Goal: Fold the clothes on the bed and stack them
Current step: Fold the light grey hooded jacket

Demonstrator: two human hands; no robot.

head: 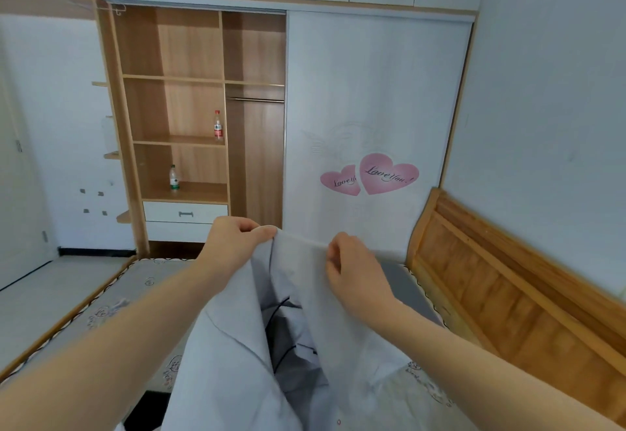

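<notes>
Fingers (259, 227) of the left hand (233, 244) and right hand (352, 271) are pinching the white shirt's (233, 363) top edge, lifting it above the bed (111, 301). Beyond the bed, the wardrobe (189, 108) shelves are holding two bottles (218, 125).

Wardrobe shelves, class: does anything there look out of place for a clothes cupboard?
Yes: two plastic bottles, one red-labelled and one green-labelled, stand upright on separate shelves of the open wardrobe, where no clothes are visible.
</notes>
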